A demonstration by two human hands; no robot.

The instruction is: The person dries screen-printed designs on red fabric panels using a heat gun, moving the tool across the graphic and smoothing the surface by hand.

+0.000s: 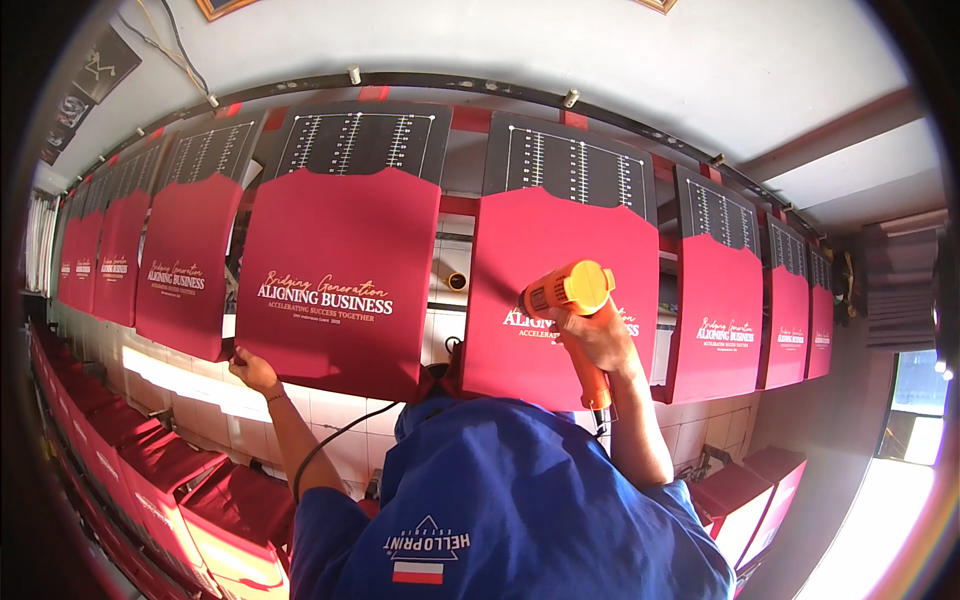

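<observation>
My right hand point(603, 340) is wrapped round the grip of an orange heat gun point(572, 288), held over the white and gold print of a red shirt point(570, 235). The gun's body hides part of that print. This shirt is stretched over a black printing board point(565, 165) marked with white scales. To the left, another red shirt point(340, 235) covers a similar printing board point(355, 140). My left hand point(256, 371) has its fingers closed at that board's lower left corner. How much cloth lies in its fingers is hard to make out.
More shirt-covered boards point(190, 235) continue in a curved row leftward, with others point(718, 300) to the right. A dark rail point(455, 82) runs behind them. Another row of red boards point(165, 500) stands low behind me at left. A black cable point(335, 435) passes my left forearm.
</observation>
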